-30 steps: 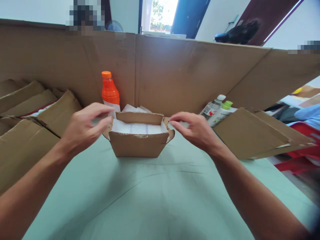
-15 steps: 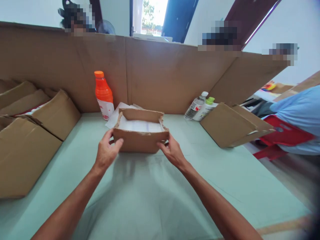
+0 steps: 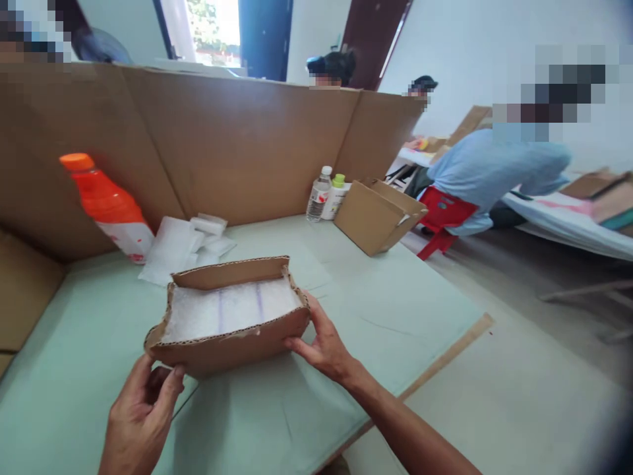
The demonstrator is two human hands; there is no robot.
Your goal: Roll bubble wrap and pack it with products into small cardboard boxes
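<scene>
A low open-topped cardboard box (image 3: 232, 356) with ragged edges is held tilted above the green table. White translucent wrapping (image 3: 198, 310) with two purplish lines fills its inside. At the near left corner, my left hand (image 3: 141, 412) grips the box, with the thumb in front and the fingers partly hidden. My right hand (image 3: 324, 343) clasps the right end, its thumb on the front wall and its fingers round the side. Behind the box lie several white translucent pouches or sheets (image 3: 171, 247).
An orange bottle (image 3: 116, 211) stands back left near a cardboard partition (image 3: 247, 145). Back right are a clear water bottle (image 3: 317, 198), a white bottle with a green cap (image 3: 336, 194) and a cardboard box (image 3: 366, 214). Beyond the table edge, a person in blue (image 3: 494, 168) sits on a red chair (image 3: 448, 211).
My view has swung to the right. Both hands have brought the box closer and tilted it, so more of the white wrapping inside shows.
</scene>
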